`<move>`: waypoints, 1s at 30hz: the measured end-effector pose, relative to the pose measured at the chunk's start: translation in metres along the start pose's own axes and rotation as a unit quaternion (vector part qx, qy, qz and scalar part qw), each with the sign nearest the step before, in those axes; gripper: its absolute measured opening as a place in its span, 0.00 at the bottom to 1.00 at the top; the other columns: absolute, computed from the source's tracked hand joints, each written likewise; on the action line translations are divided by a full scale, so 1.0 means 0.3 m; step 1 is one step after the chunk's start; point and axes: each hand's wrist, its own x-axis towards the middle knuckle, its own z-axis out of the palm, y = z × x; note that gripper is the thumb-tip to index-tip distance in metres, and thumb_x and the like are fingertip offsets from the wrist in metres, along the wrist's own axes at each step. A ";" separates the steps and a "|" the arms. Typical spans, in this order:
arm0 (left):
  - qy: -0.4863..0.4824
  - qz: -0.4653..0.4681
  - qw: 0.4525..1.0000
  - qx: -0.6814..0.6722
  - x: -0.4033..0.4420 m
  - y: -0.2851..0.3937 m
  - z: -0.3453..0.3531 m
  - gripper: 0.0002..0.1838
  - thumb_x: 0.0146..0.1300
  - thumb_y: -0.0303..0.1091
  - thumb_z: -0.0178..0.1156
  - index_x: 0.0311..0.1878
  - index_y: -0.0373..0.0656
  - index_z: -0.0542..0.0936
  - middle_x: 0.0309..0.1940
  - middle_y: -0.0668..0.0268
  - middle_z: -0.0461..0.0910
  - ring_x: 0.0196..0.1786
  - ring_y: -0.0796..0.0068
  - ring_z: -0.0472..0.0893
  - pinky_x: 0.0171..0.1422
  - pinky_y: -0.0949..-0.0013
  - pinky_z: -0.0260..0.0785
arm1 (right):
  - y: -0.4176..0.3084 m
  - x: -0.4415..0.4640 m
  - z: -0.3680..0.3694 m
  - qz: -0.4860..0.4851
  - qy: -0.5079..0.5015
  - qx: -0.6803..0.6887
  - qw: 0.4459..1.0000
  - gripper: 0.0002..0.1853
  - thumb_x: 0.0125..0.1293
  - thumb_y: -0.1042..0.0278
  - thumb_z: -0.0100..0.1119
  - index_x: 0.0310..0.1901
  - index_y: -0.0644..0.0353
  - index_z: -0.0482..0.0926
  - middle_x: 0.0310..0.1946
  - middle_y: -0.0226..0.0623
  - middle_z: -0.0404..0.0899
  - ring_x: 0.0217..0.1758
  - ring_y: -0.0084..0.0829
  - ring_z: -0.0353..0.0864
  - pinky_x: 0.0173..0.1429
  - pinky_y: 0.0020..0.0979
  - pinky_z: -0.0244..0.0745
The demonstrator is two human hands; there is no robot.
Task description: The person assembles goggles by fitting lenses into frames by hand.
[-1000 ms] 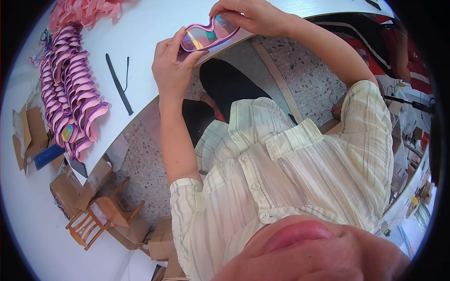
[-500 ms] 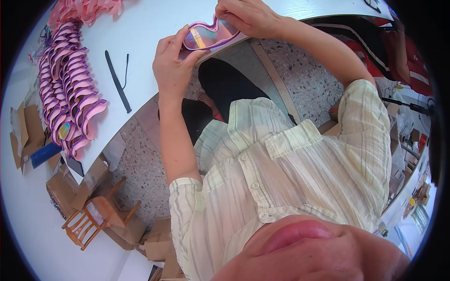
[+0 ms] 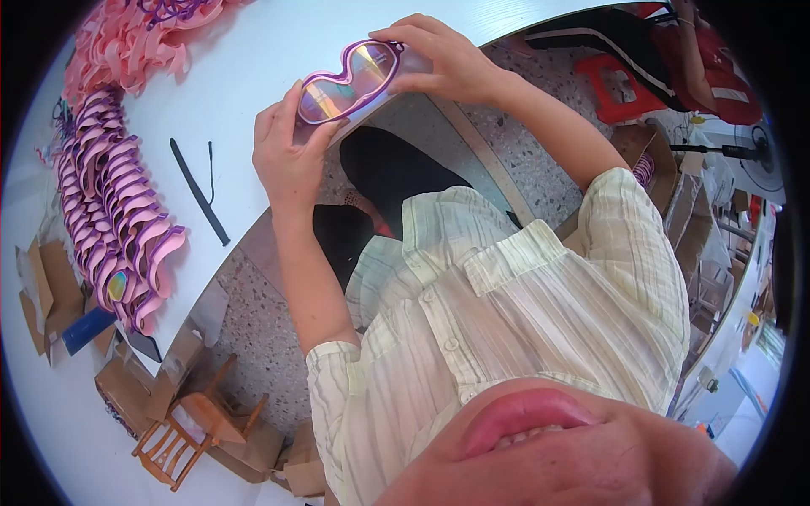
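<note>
A pair of swim goggles point(image 3: 349, 82) with a purple and pink frame and shiny, rainbow-tinted lenses is held above the near edge of the white table point(image 3: 245, 76). My left hand point(image 3: 291, 156) grips the left end between thumb and fingers. At the other end, my right hand point(image 3: 456, 66) has its fingers over the top and its thumb below. Both lenses face up toward me. Left of my left hand, a thin black strap point(image 3: 199, 192) lies on the table.
Rows of stacked pink and purple goggle frames point(image 3: 114, 202) line the table's left side, below a heap of pink straps point(image 3: 126, 51). A wooden chair point(image 3: 198, 422) and cardboard boxes stand on the floor. At right are a red stool point(image 3: 607, 88), a fan point(image 3: 759, 160) and another person's leg point(image 3: 599, 46).
The goggles have turned so both lenses show fully. My right hand has shifted from pinching near the nose bridge to holding the right end. The whole view has shifted slightly.
</note>
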 end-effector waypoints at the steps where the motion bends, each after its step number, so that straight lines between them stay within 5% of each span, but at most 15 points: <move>1: 0.001 0.001 1.000 0.000 0.000 -0.001 -0.003 0.35 0.49 0.35 0.82 0.63 0.46 0.84 0.50 0.62 0.81 0.49 0.65 0.84 0.54 0.63 0.79 | 0.001 0.002 -0.003 0.006 -0.006 0.015 1.000 0.36 0.61 0.53 0.77 0.70 0.51 0.76 0.62 0.38 0.77 0.65 0.41 0.78 0.73 0.40 0.73; 12: -0.008 0.022 0.999 0.041 -0.011 0.011 0.000 0.37 0.47 0.42 0.83 0.64 0.47 0.83 0.44 0.63 0.78 0.46 0.63 0.80 0.52 0.62 0.75 | 0.008 0.024 -0.035 -0.033 -0.017 0.038 0.999 0.33 0.58 0.58 0.79 0.65 0.54 0.78 0.61 0.38 0.80 0.63 0.39 0.80 0.70 0.41 0.75; 16: 0.032 0.118 0.989 0.085 -0.009 0.004 -0.003 0.37 0.48 0.42 0.82 0.63 0.45 0.83 0.43 0.63 0.78 0.47 0.62 0.78 0.50 0.63 0.74 | -0.194 0.110 -0.184 -0.110 0.012 0.137 0.984 0.15 0.67 0.67 0.66 0.53 0.60 0.83 0.49 0.47 0.82 0.50 0.45 0.82 0.55 0.44 0.76; 20: 0.049 0.200 0.973 0.103 -0.011 0.025 -0.016 0.36 0.49 0.40 0.81 0.64 0.45 0.82 0.45 0.64 0.78 0.49 0.60 0.77 0.51 0.61 0.75 | -0.242 0.216 -0.154 -0.107 -0.088 0.063 0.988 0.08 0.63 0.67 0.67 0.41 0.60 0.88 0.34 0.46 0.84 0.47 0.50 0.84 0.56 0.46 0.78; 23: 0.058 0.211 0.969 0.114 -0.021 0.017 -0.037 0.36 0.49 0.40 0.81 0.64 0.46 0.82 0.46 0.65 0.79 0.48 0.60 0.77 0.51 0.60 0.75 | -0.262 0.254 -0.161 -0.083 -0.165 0.110 0.977 0.07 0.63 0.68 0.66 0.40 0.59 0.88 0.35 0.46 0.84 0.43 0.50 0.83 0.51 0.46 0.78; 30: 0.075 0.180 0.974 0.114 -0.029 0.023 -0.061 0.36 0.50 0.44 0.80 0.64 0.47 0.83 0.45 0.65 0.80 0.47 0.63 0.79 0.51 0.62 0.75 | -0.289 0.230 -0.122 -0.186 -0.032 0.021 0.982 0.08 0.65 0.65 0.68 0.44 0.54 0.87 0.37 0.41 0.83 0.47 0.45 0.82 0.54 0.44 0.74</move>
